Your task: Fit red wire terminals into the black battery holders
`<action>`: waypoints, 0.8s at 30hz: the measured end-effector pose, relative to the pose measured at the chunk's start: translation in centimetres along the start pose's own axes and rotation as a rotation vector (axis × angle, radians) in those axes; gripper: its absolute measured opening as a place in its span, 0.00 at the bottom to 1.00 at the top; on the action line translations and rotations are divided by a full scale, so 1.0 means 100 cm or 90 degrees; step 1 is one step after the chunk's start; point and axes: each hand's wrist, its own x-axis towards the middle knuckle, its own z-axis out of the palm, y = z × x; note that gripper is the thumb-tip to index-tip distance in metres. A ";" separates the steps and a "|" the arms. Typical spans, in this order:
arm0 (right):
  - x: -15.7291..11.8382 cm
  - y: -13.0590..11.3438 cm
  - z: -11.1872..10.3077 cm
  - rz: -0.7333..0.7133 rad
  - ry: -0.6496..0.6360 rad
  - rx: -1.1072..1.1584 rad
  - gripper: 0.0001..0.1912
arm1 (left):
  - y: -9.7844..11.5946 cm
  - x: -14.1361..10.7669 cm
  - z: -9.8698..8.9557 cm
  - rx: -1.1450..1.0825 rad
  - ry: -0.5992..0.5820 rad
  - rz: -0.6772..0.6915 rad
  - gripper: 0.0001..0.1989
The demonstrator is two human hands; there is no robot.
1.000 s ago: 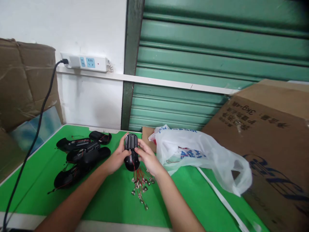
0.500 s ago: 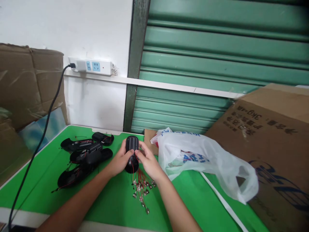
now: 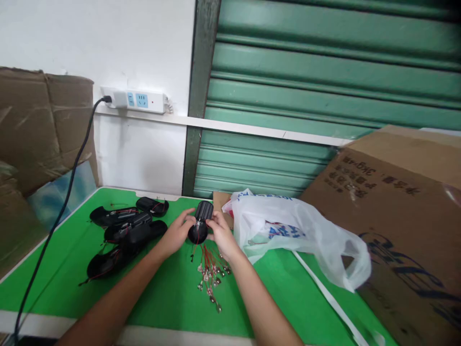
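Here, a black casing (image 3: 200, 225) lies between parted left fingers (image 3: 188, 219) and gripping right fingers (image 3: 213, 224).

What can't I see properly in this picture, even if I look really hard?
All in the head view:
- Underside of the held black case: turned away; the right hand also covers part of its edge.
- Most of what's inside the white bag: cloudy plastic hides it.
- Details of the little metal bits: too small.
- Rest of the right-hand cardboard box: cut off by the picture's edge.
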 end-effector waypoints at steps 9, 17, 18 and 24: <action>0.004 -0.005 -0.001 0.019 0.019 0.082 0.16 | 0.008 -0.003 0.002 0.057 -0.007 0.080 0.27; 0.002 -0.011 0.002 0.032 0.016 0.159 0.15 | 0.011 -0.003 0.005 0.025 0.042 0.078 0.24; 0.002 -0.010 0.001 0.037 0.017 0.169 0.16 | 0.011 -0.003 0.005 0.032 0.055 0.088 0.23; 0.001 -0.016 0.000 0.070 0.028 0.245 0.16 | 0.014 0.003 0.001 -0.091 0.048 0.031 0.22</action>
